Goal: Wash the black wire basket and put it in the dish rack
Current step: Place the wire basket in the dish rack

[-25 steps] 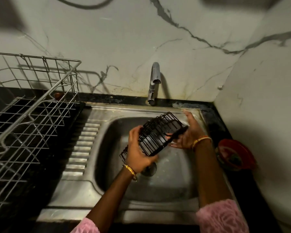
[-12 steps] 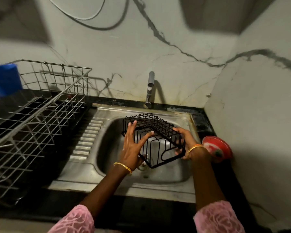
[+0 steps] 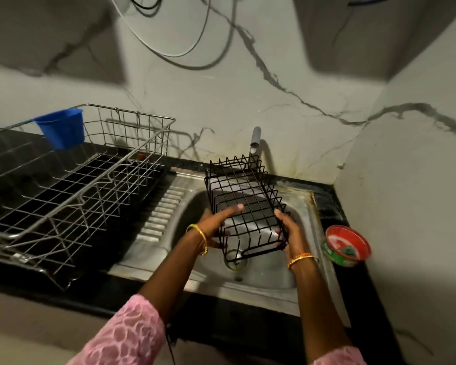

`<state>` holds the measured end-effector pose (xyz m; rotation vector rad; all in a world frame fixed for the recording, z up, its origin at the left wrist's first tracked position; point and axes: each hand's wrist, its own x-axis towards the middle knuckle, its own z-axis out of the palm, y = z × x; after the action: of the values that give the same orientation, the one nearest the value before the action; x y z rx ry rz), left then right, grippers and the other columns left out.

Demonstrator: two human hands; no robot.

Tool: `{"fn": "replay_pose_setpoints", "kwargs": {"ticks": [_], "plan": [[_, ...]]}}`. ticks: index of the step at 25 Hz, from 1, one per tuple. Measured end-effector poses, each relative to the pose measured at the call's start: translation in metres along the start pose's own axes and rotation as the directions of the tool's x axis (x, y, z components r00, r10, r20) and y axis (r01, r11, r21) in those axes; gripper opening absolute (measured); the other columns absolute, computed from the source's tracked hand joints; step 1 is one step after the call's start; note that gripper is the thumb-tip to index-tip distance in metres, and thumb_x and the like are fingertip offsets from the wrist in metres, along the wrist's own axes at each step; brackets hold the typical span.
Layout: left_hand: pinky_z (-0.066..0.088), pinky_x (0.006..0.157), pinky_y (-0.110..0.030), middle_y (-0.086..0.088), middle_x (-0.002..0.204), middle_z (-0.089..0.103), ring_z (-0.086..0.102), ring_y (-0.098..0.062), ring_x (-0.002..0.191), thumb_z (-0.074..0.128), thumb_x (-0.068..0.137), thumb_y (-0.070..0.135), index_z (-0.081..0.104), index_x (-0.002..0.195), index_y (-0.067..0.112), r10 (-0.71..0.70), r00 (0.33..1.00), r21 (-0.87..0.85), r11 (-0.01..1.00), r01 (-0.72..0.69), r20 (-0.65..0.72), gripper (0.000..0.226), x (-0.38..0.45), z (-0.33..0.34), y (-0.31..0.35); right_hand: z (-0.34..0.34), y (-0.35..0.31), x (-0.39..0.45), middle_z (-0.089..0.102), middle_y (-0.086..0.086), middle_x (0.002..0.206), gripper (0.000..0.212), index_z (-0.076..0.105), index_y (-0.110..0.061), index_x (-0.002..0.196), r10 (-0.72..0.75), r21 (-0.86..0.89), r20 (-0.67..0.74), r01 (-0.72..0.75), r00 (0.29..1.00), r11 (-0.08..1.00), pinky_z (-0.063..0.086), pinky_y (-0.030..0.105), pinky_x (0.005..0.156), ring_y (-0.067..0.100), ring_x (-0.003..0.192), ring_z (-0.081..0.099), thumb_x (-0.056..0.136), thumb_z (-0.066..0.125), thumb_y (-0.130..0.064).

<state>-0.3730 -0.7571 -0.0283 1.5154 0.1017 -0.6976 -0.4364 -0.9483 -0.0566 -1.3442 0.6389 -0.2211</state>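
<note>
The black wire basket hangs above the steel sink, its long axis pointing toward the tap and its open side up. My left hand grips the near left side of the basket, thumb laid over the wires. My right hand holds the near right corner. The silver wire dish rack stands on the black counter to the left of the sink.
A blue plastic cup hangs on the rack's far rim. A red and green bowl sits on the counter right of the sink. The marble wall closes in at the back and right, with loose cables above.
Both hands have lifted the basket out of the sink bowl and turned it level, lengthwise toward the tap. The view has pulled back and up.
</note>
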Motion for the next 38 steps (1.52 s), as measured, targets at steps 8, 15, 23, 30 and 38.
{"fn": "replay_pose_setpoints", "kwargs": {"ticks": [8, 15, 23, 30, 38], "plan": [[0.047, 0.093, -0.050, -0.012, 0.144, 0.042, 0.053, -0.032, 0.117, 0.073, 0.031, 0.083, 0.035, 0.144, 0.024, 0.143, 0.990, 0.152, 0.978, -0.141, 0.002, 0.133, -0.003, -0.053, 0.072, 0.058, -0.086, -0.024, 0.054, 0.007, 0.072, 0.012, 0.057, -0.018, 0.077, -0.025, -0.019, 0.152, 0.029, 0.988, 0.999, 0.038, 0.027, 0.059, 0.022, 0.061, 0.058, 0.082, 0.053, -0.028], [0.053, 0.082, -0.050, -0.018, 0.134, 0.045, 0.054, -0.040, 0.111, 0.063, 0.074, 0.061, 0.060, 0.111, 0.032, 0.241, 0.960, 0.265, 0.925, -0.272, 0.143, 0.047, -0.089, -0.143, 0.147, 0.137, -0.153, -0.106, 0.056, 0.014, 0.087, 0.025, 0.053, -0.019, 0.095, -0.073, -0.220, 0.221, 0.123, 0.973, 0.968, 0.054, 0.040, 0.066, 0.028, 0.078, 0.060, 0.080, 0.055, -0.039], [0.054, 0.076, -0.048, -0.017, 0.115, 0.052, 0.059, -0.036, 0.099, 0.064, 0.079, 0.045, 0.055, 0.114, 0.021, 0.260, 0.964, 0.232, 0.936, -0.265, 0.052, 0.043, -0.128, -0.309, 0.191, 0.298, -0.153, -0.160, 0.054, 0.007, 0.099, 0.029, 0.056, -0.025, 0.094, -0.212, -0.196, 0.300, 0.277, 0.930, 0.941, 0.048, 0.040, 0.081, 0.024, 0.088, 0.053, 0.073, 0.066, -0.043], [0.047, 0.087, -0.051, -0.012, 0.101, 0.051, 0.057, -0.028, 0.086, 0.056, 0.085, 0.047, 0.059, 0.088, 0.024, 0.247, 0.969, 0.184, 0.953, -0.240, -0.016, 0.023, -0.090, -0.407, 0.205, 0.394, -0.169, -0.126, 0.050, 0.003, 0.096, 0.023, 0.058, -0.025, 0.092, -0.119, -0.207, 0.439, 0.229, 0.890, 0.951, 0.043, 0.032, 0.062, 0.019, 0.083, 0.050, 0.077, 0.062, -0.042], [0.045, 0.079, -0.041, -0.013, 0.094, 0.057, 0.055, -0.025, 0.081, 0.062, 0.070, 0.017, 0.056, 0.099, 0.015, 0.170, 0.985, 0.305, 0.937, -0.169, 0.023, 0.030, -0.019, -0.461, 0.182, 0.469, -0.142, -0.057, 0.045, 0.023, 0.126, 0.028, 0.052, -0.003, 0.107, 0.172, -0.592, 0.358, 0.081, 0.918, 0.802, 0.057, 0.039, 0.046, 0.041, 0.108, 0.054, 0.083, 0.065, -0.003]]}}
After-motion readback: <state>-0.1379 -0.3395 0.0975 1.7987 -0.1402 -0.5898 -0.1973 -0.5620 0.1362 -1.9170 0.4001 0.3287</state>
